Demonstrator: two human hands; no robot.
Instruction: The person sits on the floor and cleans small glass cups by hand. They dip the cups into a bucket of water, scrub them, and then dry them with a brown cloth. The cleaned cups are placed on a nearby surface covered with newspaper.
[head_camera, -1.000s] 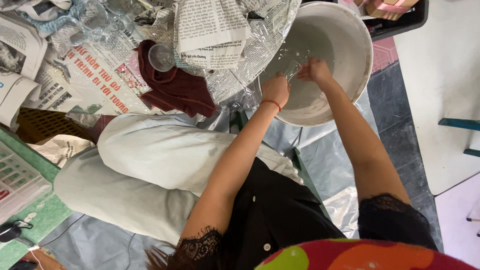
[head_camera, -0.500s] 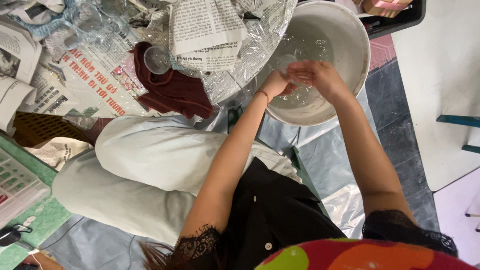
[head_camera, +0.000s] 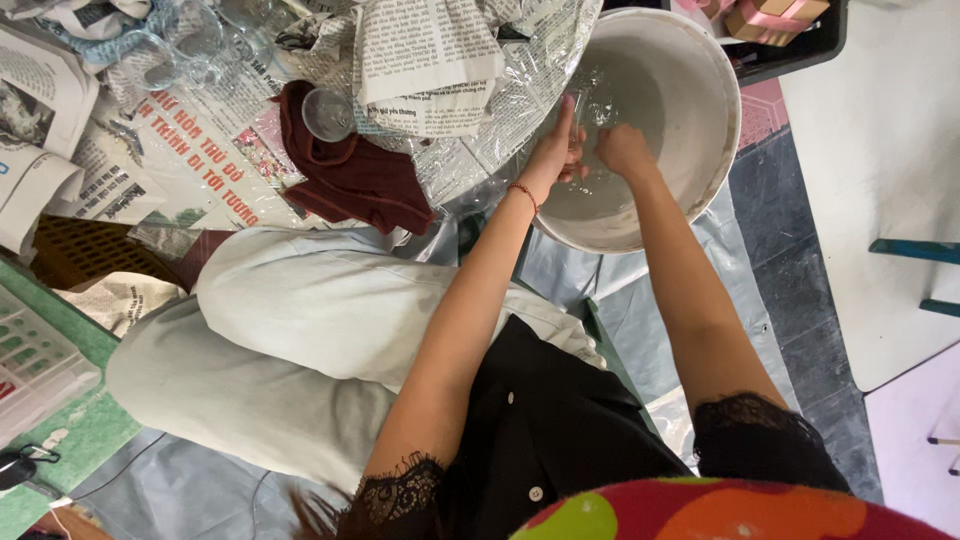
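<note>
Floor (head_camera: 790, 250) under grey plastic sheet (head_camera: 620, 300); on it white basin (head_camera: 715, 110), newspapers (head_camera: 190, 150), maroon cloth (head_camera: 350, 175)

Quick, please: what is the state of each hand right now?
Left hand: closed on a clear glass over the basin.
Right hand: cannot be told.

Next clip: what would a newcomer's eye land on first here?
Both hands, the left hand and right hand, meet over a clear glass object inside the big white basin at upper right. To its left lie crumpled newspapers and a dark red cloth with a small glass on it.
</note>
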